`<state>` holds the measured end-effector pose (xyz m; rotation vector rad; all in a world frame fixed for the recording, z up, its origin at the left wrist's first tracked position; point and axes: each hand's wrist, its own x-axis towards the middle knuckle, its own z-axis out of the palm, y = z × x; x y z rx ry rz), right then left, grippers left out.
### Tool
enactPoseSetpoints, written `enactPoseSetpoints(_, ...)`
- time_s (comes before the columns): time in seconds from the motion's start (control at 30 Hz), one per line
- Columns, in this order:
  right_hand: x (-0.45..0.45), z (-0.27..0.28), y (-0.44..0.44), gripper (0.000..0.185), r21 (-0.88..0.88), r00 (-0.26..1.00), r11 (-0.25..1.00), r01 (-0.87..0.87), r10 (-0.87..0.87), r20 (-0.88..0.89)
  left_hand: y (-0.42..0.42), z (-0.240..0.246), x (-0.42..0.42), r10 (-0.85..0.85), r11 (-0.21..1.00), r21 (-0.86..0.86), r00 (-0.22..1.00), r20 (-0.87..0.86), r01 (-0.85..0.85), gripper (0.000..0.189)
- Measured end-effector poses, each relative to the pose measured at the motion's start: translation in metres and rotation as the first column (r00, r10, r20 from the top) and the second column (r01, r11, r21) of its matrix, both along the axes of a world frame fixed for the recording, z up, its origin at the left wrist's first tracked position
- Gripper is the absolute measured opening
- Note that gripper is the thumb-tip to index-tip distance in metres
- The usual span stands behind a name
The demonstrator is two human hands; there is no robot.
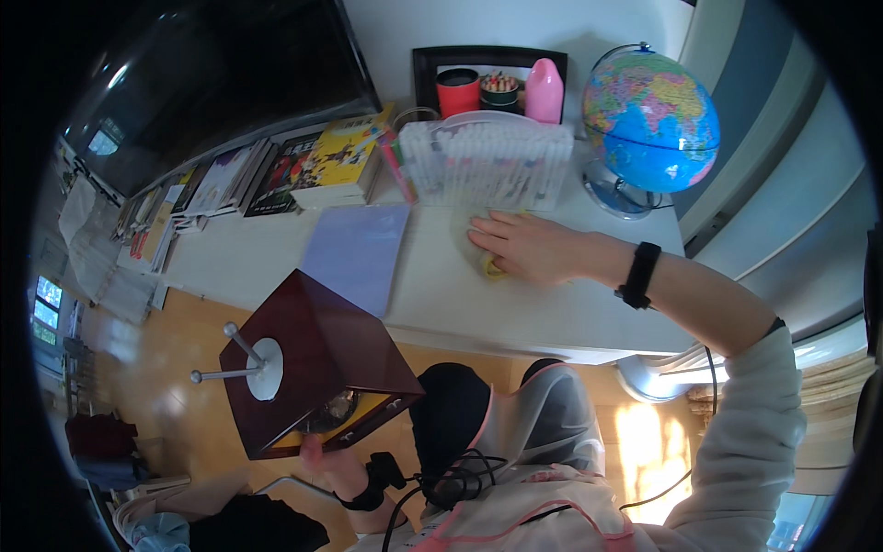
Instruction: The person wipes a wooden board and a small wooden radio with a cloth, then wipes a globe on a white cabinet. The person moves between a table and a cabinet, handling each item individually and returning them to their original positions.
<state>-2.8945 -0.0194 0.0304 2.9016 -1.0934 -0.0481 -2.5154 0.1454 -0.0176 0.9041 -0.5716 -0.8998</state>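
My left hand (328, 461) holds a dark red-brown wooden box (324, 338) by its lower edge, raised in front of the desk and tilted. Two ball-ended metal rods stick out from a white disc (265, 369) on its side. A dark round part (334, 412) and some yellow show in its opening; most of the fingers are hidden behind the box. On the white desk (441, 297), my right hand (528, 247) lies flat with fingers spread, pressing down a yellow cloth (493, 268) that is mostly covered by the palm.
A lilac folder (359, 252) lies left of my right hand. Behind stand a clear case of marker pens (490, 165), a red cup (458, 93), a pink bottle (545, 93) and a globe (652, 124). Books (338, 155) line the back left, below a dark screen (227, 69). Cables (462, 476) hang near my lap.
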Motion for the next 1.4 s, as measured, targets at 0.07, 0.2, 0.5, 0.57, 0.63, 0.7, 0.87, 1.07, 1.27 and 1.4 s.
enactPoseSetpoints(0.07,0.03,0.005,-0.011,0.05,0.109,0.979,0.987,0.114,-0.13,0.154,0.006,-0.002,0.0,0.067,0.998,-0.002,0.997,0.025,-0.067,0.07)
enactPoseSetpoints(0.2,0.058,0.001,-0.018,0.052,0.143,0.986,0.98,0.135,-0.146,0.075,0.009,-0.016,0.01,0.155,0.988,-0.032,0.964,0.218,-0.151,0.071)
enactPoseSetpoints(0.5,0.064,0.007,-0.015,0.049,0.099,0.972,0.987,0.129,-0.146,0.185,0.019,-0.049,0.038,0.058,0.99,-0.132,0.993,0.102,-0.044,0.064)
enactPoseSetpoints(0.57,0.071,0.013,0.011,0.05,0.109,0.982,0.99,0.093,-0.11,0.154,0.019,-0.048,0.037,0.097,0.991,-0.103,0.991,0.095,-0.087,0.063)
enactPoseSetpoints(0.63,0.07,0.018,0.038,0.05,0.154,0.995,0.988,-0.031,0.015,0.102,0.019,-0.045,0.035,0.106,0.991,-0.093,0.986,0.129,-0.095,0.062)
enactPoseSetpoints(0.7,0.069,0.02,0.038,0.05,0.181,0.981,0.982,-0.056,0.02,0.191,0.018,-0.041,0.033,0.094,0.993,-0.088,0.984,0.149,-0.082,0.061)
enactPoseSetpoints(0.87,0.084,0.0,0.034,0.057,0.103,0.975,0.994,0.046,-0.067,0.212,-0.008,-0.03,0.019,0.096,0.995,-0.041,0.962,0.257,-0.088,0.055)
enactPoseSetpoints(1.07,0.035,-0.021,0.107,0.064,0.002,0.962,0.996,-0.086,0.082,0.259,-0.068,-0.006,-0.029,-0.349,0.917,-0.232,0.934,-0.071,0.325,0.053)
enactPoseSetpoints(1.27,-0.053,0.011,0.162,0.056,0.125,0.975,0.975,0.182,-0.196,0.108,-0.114,-0.001,-0.092,-0.529,0.837,-0.122,0.846,0.061,0.533,0.063)
enactPoseSetpoints(1.4,-0.101,0.017,0.139,0.051,0.1,0.89,0.893,0.439,-0.447,0.087,-0.135,-0.01,-0.114,-0.644,0.709,-0.259,0.752,0.142,0.656,0.07)
